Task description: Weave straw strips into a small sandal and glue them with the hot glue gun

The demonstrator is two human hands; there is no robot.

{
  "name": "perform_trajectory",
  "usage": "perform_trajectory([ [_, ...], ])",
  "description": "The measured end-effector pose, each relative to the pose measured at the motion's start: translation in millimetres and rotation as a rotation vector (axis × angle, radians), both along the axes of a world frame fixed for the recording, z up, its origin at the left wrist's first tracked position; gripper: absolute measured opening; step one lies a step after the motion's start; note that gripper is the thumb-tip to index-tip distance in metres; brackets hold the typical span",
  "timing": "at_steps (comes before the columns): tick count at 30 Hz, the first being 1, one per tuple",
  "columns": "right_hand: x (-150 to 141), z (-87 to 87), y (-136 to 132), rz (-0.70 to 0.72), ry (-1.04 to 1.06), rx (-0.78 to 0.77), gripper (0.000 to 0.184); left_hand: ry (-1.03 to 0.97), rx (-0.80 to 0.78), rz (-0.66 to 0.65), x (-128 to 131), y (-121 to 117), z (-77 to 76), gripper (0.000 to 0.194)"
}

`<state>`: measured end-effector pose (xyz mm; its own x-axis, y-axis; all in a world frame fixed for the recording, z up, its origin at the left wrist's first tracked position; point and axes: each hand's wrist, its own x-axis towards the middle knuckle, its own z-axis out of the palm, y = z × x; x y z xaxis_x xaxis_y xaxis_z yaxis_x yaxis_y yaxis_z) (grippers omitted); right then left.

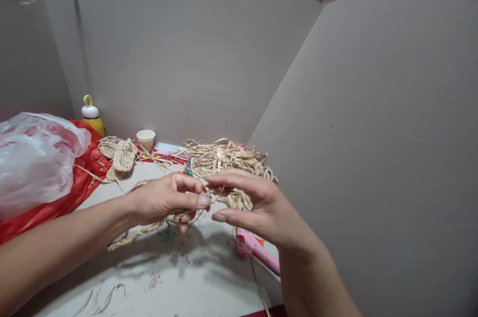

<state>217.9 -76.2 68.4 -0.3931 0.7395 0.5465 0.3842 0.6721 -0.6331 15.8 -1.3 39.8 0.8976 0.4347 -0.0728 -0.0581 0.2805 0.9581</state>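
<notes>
My left hand (170, 200) is closed, thumb and fingers pinching a braided straw cord (136, 236). One length of the braid trails below the wrist toward the left, and more of it shows behind the hand. My right hand (254, 202) faces it from the right, thumb and fingers apart, with its fingertips close to the pinched end. I see nothing held in it. Beyond both hands lies a pile of dry straw strips (224, 158). A pink glue gun (257, 250) rests under my right hand, partly covered by the wrist.
Several woven straw pieces (125, 156) sit at the back left, near a paper cup (146, 139) and a yellow bottle (93, 120). Red and clear plastic bags (41, 158) fill the left side. Scissors (188, 165) lie behind my hands. Grey walls enclose the white table (168, 282).
</notes>
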Motion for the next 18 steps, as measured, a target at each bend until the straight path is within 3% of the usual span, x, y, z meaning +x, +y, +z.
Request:
perform_trajectory([
  [2, -2.9, 1.0, -0.1, 0.013, -0.046, 0.026, 0.023, 0.002, -0.016, -0.013, 0.5, -0.3, -1.0, 0.026],
  [4, -3.9, 2.1, -0.5, 0.012, -0.057, 0.032, 0.013, -0.006, -0.051, -0.002, 0.7, -0.7, -0.8, 0.029],
  [9, -0.6, 5.1, -3.2, 0.011, -0.093, 0.015, 0.014, 0.051, -0.1, 0.084, 0.3, -0.7, 1.3, 0.032],
  [18, 7.5, 7.5, -3.5, 0.126, -0.102, -0.154, 0.011, 0.075, -0.106, -0.024, -0.6, 1.0, 2.8, 0.01],
])
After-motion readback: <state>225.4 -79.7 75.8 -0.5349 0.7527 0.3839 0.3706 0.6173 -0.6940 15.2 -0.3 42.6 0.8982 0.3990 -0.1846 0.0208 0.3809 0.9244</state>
